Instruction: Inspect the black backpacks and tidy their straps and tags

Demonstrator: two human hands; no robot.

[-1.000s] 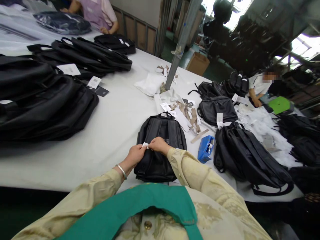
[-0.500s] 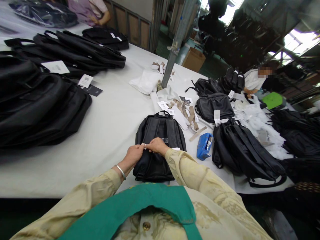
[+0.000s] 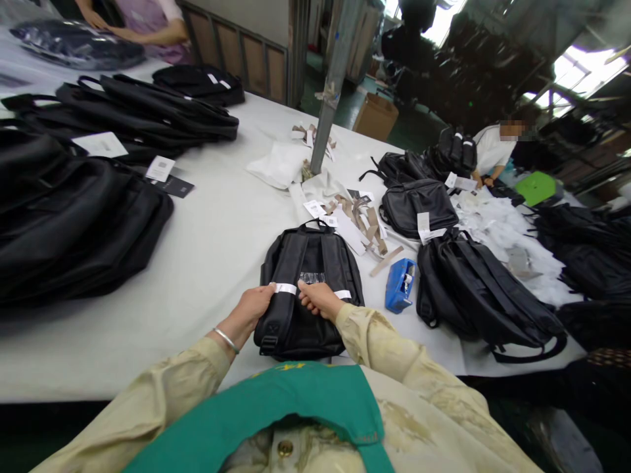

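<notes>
A black backpack [image 3: 320, 328] lies in front of me with its shoulder straps up. A white paper band [image 3: 284, 288] crosses its left strap, and another white band [image 3: 342, 294] crosses the right strap. My left hand [image 3: 252, 303] is closed, pinching the left end of the first band at the strap's outer edge. My right hand [image 3: 318, 297] has its thumb and forefinger pinched at that band's right end, the other fingers curled over the back panel. Above the right hand is a small silvery printed patch [image 3: 312, 277]. White tags [image 3: 315, 209] lie by the top handle.
A blue tape dispenser [image 3: 399, 285] stands right of the backpack, near more black backpacks [image 3: 483, 295]. Tan and white strips [image 3: 362, 220] lie around a metal post [image 3: 328, 98]. Backpacks [image 3: 73, 217] are piled at left. Two people [image 3: 152, 26] [image 3: 493, 154] work farther off.
My hands have moved apart from being together on the left strap; the white band now shows laid across it between them. The view has shifted slightly.
</notes>
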